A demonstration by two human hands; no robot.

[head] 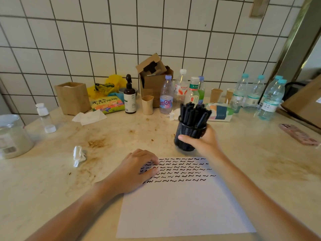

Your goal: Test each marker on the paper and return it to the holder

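1. Right hand (202, 140): fingers and thumb wrapped round the holder (188, 135), a black mesh cup, tilted, just beyond the far edge of the paper (184, 206).
2. Markers (194, 114): black, capped, bunched upright in the holder above the right hand.
3. Left hand (137, 169): palm down, fingers loosely curled, fingertips resting on the paper's upper left corner; holds nothing.
4. Paper: white sheet on the table (52, 180), between both forearms; rows of black squiggles across its top part, from the left hand's fingertips rightward.
5. Crumpled tissue (79, 155): on the table, left of the left hand.
6. Phone (299, 133): pink case, well right of the right hand.
7. Bottles (166, 95), cups, cardboard box (153, 79): beyond both hands, along the tiled wall.
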